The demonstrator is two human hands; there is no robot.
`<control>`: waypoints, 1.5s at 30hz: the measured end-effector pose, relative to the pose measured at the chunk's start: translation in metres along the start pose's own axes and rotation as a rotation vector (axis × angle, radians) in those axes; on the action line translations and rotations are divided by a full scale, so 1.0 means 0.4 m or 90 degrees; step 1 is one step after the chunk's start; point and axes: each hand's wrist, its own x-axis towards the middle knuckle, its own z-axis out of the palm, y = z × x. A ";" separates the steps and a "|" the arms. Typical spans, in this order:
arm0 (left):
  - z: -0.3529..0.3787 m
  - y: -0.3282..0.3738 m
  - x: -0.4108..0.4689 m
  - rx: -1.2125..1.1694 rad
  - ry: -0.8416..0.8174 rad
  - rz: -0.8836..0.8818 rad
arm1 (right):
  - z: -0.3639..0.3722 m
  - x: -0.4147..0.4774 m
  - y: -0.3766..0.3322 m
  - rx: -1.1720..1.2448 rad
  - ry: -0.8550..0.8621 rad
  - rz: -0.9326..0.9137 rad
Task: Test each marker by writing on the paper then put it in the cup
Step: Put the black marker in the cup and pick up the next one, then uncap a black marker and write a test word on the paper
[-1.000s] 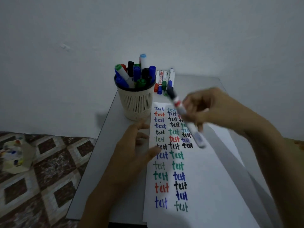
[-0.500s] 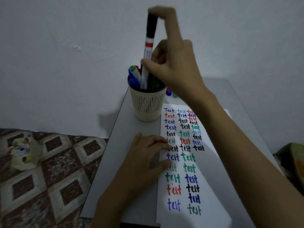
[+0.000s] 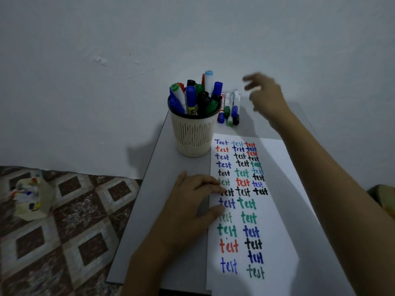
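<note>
Right of the cup (image 3: 193, 133), a few untested markers (image 3: 229, 107) lie on the surface (image 3: 149, 199). Right hand (image 3: 265, 97) hovers beside them, fingers loosely spread, empty, likely reaching for one. Left hand (image 3: 192, 201), flat, pins the paper (image 3: 277, 210) near the cup for writing.

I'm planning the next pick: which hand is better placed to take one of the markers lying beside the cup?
The right hand. It hovers empty next to the loose markers, while the left hand presses flat on the paper edge, farther from them.
</note>
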 end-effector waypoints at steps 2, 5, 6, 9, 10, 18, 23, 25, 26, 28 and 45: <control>0.000 0.001 0.001 -0.002 0.004 -0.001 | 0.021 -0.015 0.054 -0.164 -0.148 0.011; -0.002 0.005 0.004 -0.008 0.007 -0.004 | 0.050 -0.034 0.091 -0.264 -0.237 -0.014; -0.002 0.006 0.004 -0.010 0.007 -0.003 | 0.056 -0.035 0.098 -0.254 -0.218 -0.023; -0.004 0.006 0.003 -0.016 0.008 -0.003 | 0.064 -0.037 0.106 -0.163 -0.088 -0.020; -0.003 0.005 0.003 -0.017 0.007 -0.005 | 0.065 -0.038 0.106 -0.151 -0.045 -0.017; -0.004 0.004 0.001 -0.012 -0.001 -0.007 | 0.083 -0.008 0.119 -0.228 0.050 0.047; -0.004 0.005 0.002 -0.015 -0.008 -0.013 | 0.066 0.003 0.129 -0.240 -0.003 0.150; -0.006 0.006 0.001 -0.016 -0.009 -0.015 | 0.054 0.008 0.128 -0.246 -0.028 0.169; -0.006 0.006 0.001 -0.018 -0.010 -0.014 | 0.045 0.010 0.128 -0.236 -0.028 0.181; -0.006 0.007 0.001 -0.021 -0.013 -0.012 | 0.019 0.009 0.124 -0.092 -0.016 0.246; -0.017 0.097 0.013 -0.155 0.090 0.025 | -0.039 -0.458 -0.042 0.490 -0.316 0.135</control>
